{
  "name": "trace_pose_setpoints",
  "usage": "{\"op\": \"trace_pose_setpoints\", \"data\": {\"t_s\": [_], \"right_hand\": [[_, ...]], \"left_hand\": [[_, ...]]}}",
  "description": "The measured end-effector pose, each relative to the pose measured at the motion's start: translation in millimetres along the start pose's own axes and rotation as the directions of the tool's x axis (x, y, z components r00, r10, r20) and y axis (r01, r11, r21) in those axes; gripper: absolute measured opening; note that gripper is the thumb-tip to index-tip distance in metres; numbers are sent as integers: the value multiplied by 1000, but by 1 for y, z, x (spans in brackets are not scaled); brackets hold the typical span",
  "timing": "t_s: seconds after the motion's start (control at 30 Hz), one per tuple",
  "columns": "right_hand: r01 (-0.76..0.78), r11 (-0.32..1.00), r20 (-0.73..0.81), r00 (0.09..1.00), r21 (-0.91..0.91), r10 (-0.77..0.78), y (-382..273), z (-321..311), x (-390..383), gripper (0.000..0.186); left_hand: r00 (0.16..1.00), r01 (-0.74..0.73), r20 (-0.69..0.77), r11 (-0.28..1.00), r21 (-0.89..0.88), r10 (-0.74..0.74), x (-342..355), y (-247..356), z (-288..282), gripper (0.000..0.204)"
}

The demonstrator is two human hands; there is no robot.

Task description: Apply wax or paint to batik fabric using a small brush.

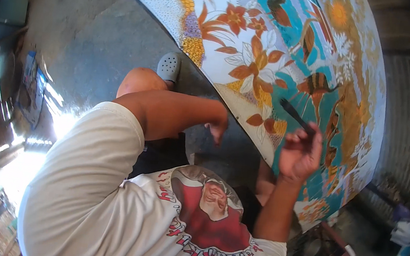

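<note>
Box (9, 10), contents hidden, stands far left. Right hand (299, 158), fingers narrowed, pinches a dark brush (295, 114) over the painted sheet (227, 44); left hand (218, 123) hangs beside its near edge, finger spread unclear.

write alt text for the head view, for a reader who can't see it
A person's right hand holds a dark brush over a large sheet painted with brown-orange flowers on white and teal. The left hand, bent down at the wrist, is near the sheet's edge, and a grey clog shows against the grey floor.
</note>
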State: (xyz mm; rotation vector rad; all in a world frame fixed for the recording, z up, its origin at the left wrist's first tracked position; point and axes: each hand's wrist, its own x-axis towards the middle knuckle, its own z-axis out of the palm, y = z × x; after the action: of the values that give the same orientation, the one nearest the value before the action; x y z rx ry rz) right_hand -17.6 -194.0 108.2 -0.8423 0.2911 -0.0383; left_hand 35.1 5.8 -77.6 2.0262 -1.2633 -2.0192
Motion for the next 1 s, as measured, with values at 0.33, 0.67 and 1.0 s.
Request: {"op": "trace_pose_setpoints", "data": {"t_s": [0.33, 0.67, 1.0], "right_hand": [[353, 903, -764, 502, -246, -405, -132, -320, -230, 34], [487, 826, -942, -303, -284, -145, -10, -513, -575, 23], [521, 853, -918, -339, -1, 206, 130, -527, -634, 18]], "left_hand": [[955, 296, 32, 955, -4, -296, 20, -61, 55, 93], [740, 672, -128, 716, 188, -661, -28, -75, 32, 78], [667, 745, -218, 637, 197, -712, -59, -49, 42, 72]]}}
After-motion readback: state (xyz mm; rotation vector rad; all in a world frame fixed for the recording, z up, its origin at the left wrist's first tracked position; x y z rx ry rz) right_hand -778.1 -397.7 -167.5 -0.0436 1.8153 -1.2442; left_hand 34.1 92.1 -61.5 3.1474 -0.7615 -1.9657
